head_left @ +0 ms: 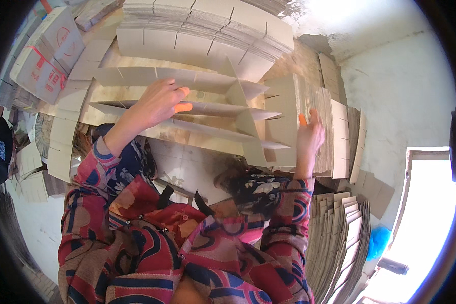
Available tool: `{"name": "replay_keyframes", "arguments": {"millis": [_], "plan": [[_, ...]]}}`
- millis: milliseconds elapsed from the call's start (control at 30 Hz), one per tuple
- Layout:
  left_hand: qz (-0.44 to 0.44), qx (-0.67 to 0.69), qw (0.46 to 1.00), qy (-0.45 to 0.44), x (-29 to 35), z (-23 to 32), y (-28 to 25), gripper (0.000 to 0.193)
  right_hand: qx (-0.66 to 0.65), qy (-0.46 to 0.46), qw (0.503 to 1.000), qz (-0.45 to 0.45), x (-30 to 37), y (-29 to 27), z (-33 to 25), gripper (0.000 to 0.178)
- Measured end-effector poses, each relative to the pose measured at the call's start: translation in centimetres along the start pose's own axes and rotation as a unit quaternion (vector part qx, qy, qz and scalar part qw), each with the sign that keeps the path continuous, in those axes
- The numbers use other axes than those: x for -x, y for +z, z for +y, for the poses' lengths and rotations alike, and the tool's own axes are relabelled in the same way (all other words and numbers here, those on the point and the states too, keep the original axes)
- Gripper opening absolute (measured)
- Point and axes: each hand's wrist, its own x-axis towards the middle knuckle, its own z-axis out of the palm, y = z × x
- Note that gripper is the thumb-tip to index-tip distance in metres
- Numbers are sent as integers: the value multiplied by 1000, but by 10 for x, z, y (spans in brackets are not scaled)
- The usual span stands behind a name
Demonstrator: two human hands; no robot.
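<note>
Three long slotted cardboard strips (215, 133) stand on edge, side by side, across the table in front of me. One cross strip (248, 129) runs through their slots near the right ends, making a partly assembled divider grid. My left hand (162, 103), with orange covers on two fingertips, hovers over the left half of the strips. Its thumb and forefinger are apart, with nothing seen between them. My right hand (310, 136), also with an orange-covered fingertip, is at a stack of slotted cardboard pieces (281, 119) right of the grid. Its fingers are loosely bent and apart.
A tall pile of long slotted strips (202, 33) lies behind the grid. A white carton (48, 55) with red marks is at the far left. More cardboard sheets (334, 243) stand upright at lower right, near a blue bag (379, 242) and a bright doorway (425, 202).
</note>
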Motion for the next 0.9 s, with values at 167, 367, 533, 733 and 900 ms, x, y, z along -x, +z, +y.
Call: {"name": "replay_keyframes", "arguments": {"millis": [167, 367, 533, 733, 900], "plan": [[31, 62, 998, 12, 18, -37, 49, 13, 90, -15, 985, -146, 43, 7, 33, 42], [-3, -29, 999, -35, 2, -37, 42, 16, 66, -50, 990, -115, 56, 36, 50, 39], [151, 39, 988, 5, 10, -10, 23, 25, -20, 40, 995, -87, 50, 41, 77, 27], [-6, 99, 991, -89, 43, 11, 3, 31, -168, 153, 968, 107, 40, -20, 54, 22], [-30, 57, 998, -24, 64, -25, 34, 29, -315, 46, 948, -3, 40, -94, -36, 48]]}}
